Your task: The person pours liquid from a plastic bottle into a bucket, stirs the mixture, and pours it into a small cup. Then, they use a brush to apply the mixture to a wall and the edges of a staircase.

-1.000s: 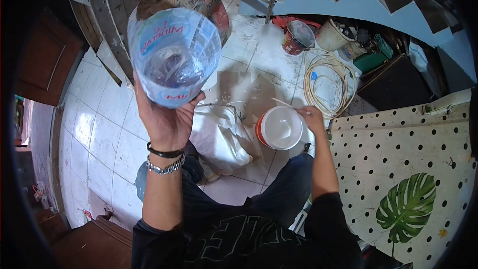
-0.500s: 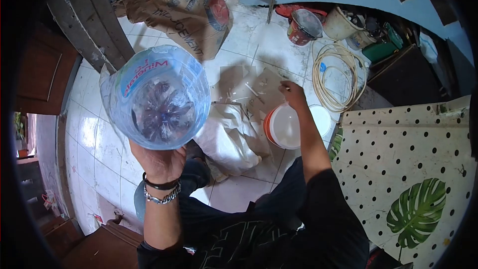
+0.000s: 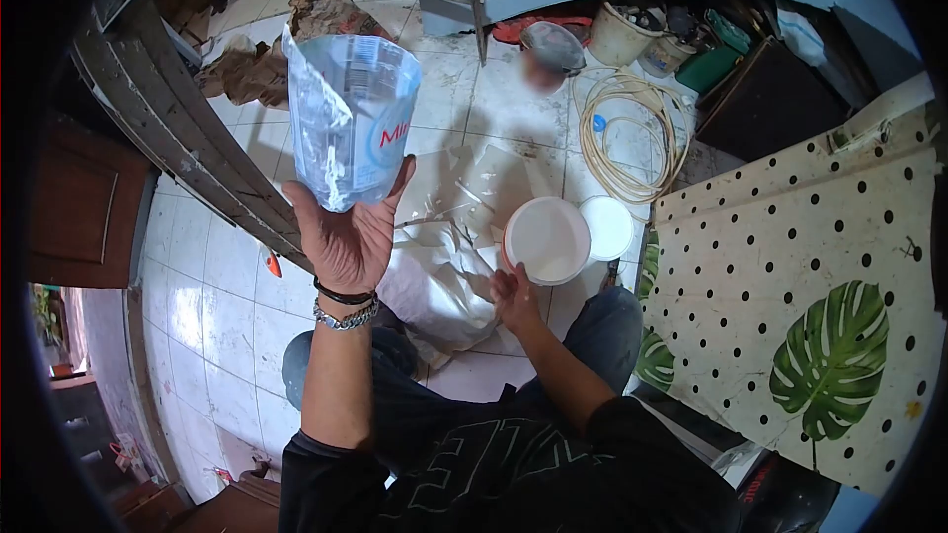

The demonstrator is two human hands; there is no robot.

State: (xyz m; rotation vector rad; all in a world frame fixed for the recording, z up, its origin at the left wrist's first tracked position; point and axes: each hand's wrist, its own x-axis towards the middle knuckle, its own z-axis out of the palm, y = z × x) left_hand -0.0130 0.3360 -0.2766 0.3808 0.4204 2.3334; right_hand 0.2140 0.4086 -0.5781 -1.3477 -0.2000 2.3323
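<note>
The left hand [image 3: 351, 247] cups one cut-open plastic bottle [image 3: 355, 123] from beneath, thumb at its left side and fingers at its right. The bottle's long axis is nearly upright: its open end points up and toward the far side, its closed end sits down on the palm, and a tall corner of the cut edge rises at the left. The right hand [image 3: 515, 298] is at the near left edge of the one open bucket [image 3: 548, 237], fingers partly bent; I cannot tell whether it touches the rim or holds anything.

Half a second ago the bottle's mouth faced the camera and showed the bottom inside; now its outer wall shows. The right hand has moved from the bucket's far side to its near side.

One white disc [image 3: 605, 227] lies right of the bucket, one white sack [image 3: 444, 286] to its left, and one coiled hose [image 3: 632, 133] on the far right floor.
</note>
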